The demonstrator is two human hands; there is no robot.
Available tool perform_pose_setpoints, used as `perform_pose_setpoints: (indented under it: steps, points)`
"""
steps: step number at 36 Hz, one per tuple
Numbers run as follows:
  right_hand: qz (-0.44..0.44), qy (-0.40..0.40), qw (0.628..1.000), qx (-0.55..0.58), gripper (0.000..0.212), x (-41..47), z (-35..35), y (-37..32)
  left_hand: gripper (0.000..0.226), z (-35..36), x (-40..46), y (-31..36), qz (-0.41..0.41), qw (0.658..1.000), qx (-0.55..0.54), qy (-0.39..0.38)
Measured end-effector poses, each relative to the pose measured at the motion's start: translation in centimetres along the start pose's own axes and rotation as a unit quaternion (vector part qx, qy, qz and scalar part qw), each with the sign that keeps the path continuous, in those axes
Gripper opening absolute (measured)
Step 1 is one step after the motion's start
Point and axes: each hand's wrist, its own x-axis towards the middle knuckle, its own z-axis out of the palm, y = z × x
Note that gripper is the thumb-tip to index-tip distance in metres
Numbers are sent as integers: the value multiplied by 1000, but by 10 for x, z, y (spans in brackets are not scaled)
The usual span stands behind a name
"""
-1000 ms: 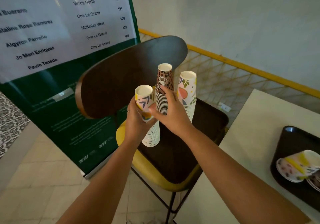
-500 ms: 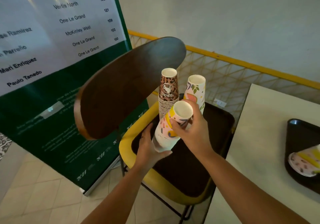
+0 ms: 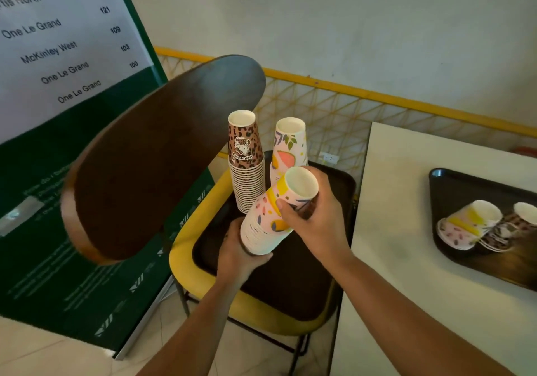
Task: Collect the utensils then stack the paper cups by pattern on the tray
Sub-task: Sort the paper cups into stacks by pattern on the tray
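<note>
So a second ago the pink-and-yellow stack (image 3: pixel 268 218) was standing up straight in both hands next to the other 2, and now it's tipped way over and lower, just above the tray (image 3: pixel 290 282) on the yellow chair (image 3: pixel 186 248). Left hand (image 3: pixel 238 252) cups the wide bottom end, fingers curled under it; right hand (image 3: pixel 315 220) has its grip clamped round the upper cups. My guess is it's about to be set down (or straightened first). Its long axis runs from lower left up to the right, closed end pointing up-right, roughly at the camera. Behind it the leopard stack (image 3: pixel 246 166) and the leafy stack (image 3: pixel 287 150) stand upright on the tray. Over on the bench (image 3: pixel 392 230) a second tray (image 3: pixel 465 256) holds toppled cups (image 3: pixel 470 221), so sorting isn't finished.
</note>
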Motion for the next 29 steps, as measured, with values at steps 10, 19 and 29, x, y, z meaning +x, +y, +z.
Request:
perform_pose_setpoints:
  steps: [10,19,29]
  points:
    - [15,103,994,20,48,-12,-34,-30,84,23,-20,33,23,994,-68,-82]
    - [24,159,987,27,52,-39,-91,-28,82,78,-44,76,38,976,-100,-189]
    - [38,188,981,-10,47,-76,-195,-22,84,171,-87,129,32,958,-121,-258]
